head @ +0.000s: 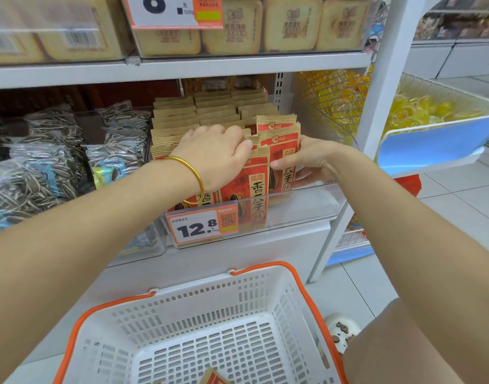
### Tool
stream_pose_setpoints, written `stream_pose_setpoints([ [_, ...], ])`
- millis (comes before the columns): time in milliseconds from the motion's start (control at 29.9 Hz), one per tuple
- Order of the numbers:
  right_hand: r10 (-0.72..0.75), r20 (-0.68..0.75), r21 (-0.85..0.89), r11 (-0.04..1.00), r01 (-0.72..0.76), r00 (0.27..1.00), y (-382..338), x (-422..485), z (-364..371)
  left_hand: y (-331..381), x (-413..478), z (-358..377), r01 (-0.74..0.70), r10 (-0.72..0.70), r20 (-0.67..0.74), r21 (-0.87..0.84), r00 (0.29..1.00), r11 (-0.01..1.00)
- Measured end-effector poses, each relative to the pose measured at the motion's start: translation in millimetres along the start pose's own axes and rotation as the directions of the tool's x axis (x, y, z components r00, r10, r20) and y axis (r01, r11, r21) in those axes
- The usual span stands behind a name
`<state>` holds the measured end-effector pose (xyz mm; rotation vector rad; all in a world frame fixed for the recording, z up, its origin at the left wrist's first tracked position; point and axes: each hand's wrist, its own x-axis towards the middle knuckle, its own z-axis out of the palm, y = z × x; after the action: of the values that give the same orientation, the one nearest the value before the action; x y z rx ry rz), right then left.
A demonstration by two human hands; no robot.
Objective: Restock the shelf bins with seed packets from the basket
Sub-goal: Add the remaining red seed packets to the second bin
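Observation:
Red and tan seed packets [254, 178] stand in rows in a clear shelf bin [301, 209] with a 12.8 price tag [203, 227]. My left hand [215, 155], with a gold bangle on the wrist, lies palm-down over the tops of the front packets, fingers bent over them. My right hand [307, 159] grips the right-hand stack of packets [283, 159] from the side, thumb on the front. Below, the white basket [265, 295] with orange handles holds a packet [214, 378] at its bottom edge.
Bags of striped sunflower seeds [54, 151] fill the bin to the left. Boxes of biscuits [237, 29] sit on the shelf above. A wire basket of yellow sweets [420, 112] hangs to the right. White tiled floor [459, 206] lies at the right.

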<state>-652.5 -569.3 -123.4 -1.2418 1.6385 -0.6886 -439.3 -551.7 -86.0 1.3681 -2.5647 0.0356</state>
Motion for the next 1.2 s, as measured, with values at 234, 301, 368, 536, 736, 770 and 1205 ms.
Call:
stream_pose_setpoints([
  [234, -0.066, -0.029, -0.104, 0.993, 0.063, 0.997, 0.0, -5.5, 9.2, -0.9, 1.3, 1.9, 0.004, -0.004, -0.013, 0.013, 1.000, 1.000],
  [301, -0.056, -0.047, -0.119, 0.992, 0.050, 0.997, -0.6, -9.5, 8.1, -1.4, 0.1, 1.9, 0.004, -0.003, -0.043, 0.019, 0.999, 1.000],
  [368, -0.062, -0.082, -0.167, 0.985, 0.048, 0.995, -0.5, -13.9, 8.8, -1.9, -2.0, 1.3, -0.009, 0.013, -0.123, 0.029, 0.992, 1.000],
  [536, -0.114, -0.314, -0.365, 0.931, -0.009, 0.943, -9.4, -48.0, 14.9, 3.6, -40.7, -6.8, -0.207, 0.206, -0.477, 0.052, 0.854, 0.977],
  [736, -0.482, -0.526, -0.440, 0.859, 0.260, 0.701, -1.6, -123.5, 59.8, -5.7, -131.7, 26.4, -0.473, 0.442, -0.399, 0.022, 0.804, 0.881],
  [770, -0.508, -0.485, -0.443, 0.844, 0.301, 0.711, 1.8, -135.4, 73.2, -13.8, -141.9, 41.4, -0.494, 0.476, -0.292, 0.012, 0.830, 0.869],
  [1205, 0.420, 0.426, -0.776, 0.625, 0.086, 0.801, 236.3, -39.1, 286.4, -110.9, -221.6, 224.2, -0.032, -0.094, 0.800, 0.140, 0.593, 0.990],
])
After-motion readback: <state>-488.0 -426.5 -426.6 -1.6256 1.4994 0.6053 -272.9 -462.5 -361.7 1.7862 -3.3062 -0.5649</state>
